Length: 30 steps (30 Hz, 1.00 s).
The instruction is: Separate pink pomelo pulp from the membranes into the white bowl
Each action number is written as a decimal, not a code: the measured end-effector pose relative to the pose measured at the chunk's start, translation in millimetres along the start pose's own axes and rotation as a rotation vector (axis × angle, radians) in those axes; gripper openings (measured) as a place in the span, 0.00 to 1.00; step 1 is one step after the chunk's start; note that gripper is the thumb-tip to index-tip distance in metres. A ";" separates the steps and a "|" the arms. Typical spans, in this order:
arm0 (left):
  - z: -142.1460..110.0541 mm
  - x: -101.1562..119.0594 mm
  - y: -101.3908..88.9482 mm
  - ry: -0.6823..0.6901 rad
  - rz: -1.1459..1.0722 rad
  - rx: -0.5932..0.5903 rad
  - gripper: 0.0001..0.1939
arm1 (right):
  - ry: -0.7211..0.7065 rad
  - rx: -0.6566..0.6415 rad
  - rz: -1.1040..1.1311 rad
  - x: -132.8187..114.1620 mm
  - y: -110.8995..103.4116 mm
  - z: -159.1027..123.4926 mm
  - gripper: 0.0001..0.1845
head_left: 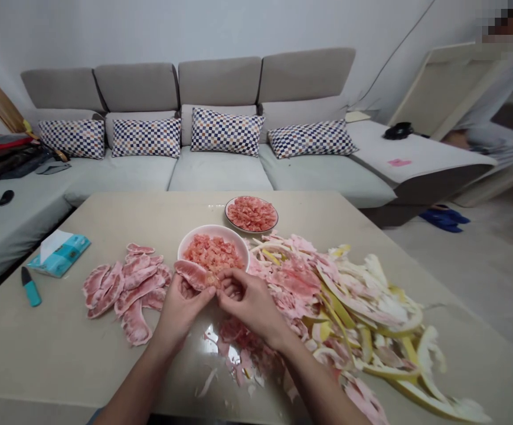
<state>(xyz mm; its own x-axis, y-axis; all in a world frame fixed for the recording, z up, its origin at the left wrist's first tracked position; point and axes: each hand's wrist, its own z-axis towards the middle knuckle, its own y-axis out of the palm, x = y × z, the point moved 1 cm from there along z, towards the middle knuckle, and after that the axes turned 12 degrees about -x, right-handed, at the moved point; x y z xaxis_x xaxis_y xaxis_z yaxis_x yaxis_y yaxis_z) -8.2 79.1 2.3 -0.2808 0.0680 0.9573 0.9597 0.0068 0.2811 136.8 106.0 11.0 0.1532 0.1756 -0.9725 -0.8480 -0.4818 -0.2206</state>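
Peel [342, 307] litters shiny beige tbl [68, 354] nr sofa [221, 171]

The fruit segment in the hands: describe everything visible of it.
The fruit segment is a long, curved wedge of moist-looking, pinkish-red flesh with a paler edge. Its right end looks yellowish and translucent; finer detail there is too small to tell. It slants, left end higher, above the table. The left hand holds it from below, and the fingertips of the right hand pinch its right end. It overlaps the white bowl in view; whether they touch is unclear.
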 end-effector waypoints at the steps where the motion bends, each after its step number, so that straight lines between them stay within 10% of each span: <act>1: -0.2 0.1 -0.1 -0.001 0.002 -0.006 0.19 | -0.003 0.000 0.012 0.3 0.0 0.2 0.06; 30: 0.7 3.7 -2.7 -0.138 -0.272 -0.114 0.20 | 0.155 -0.178 0.360 9.4 -10.2 3.1 0.14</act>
<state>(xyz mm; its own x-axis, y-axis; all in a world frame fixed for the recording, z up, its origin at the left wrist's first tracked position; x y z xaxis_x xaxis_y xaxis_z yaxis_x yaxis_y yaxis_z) -11.9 80.0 5.0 -0.5150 0.2136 0.8301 0.8398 -0.0680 0.5386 145.3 115.3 4.3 -0.0506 -0.1556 -0.9865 -0.7627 -0.6316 0.1388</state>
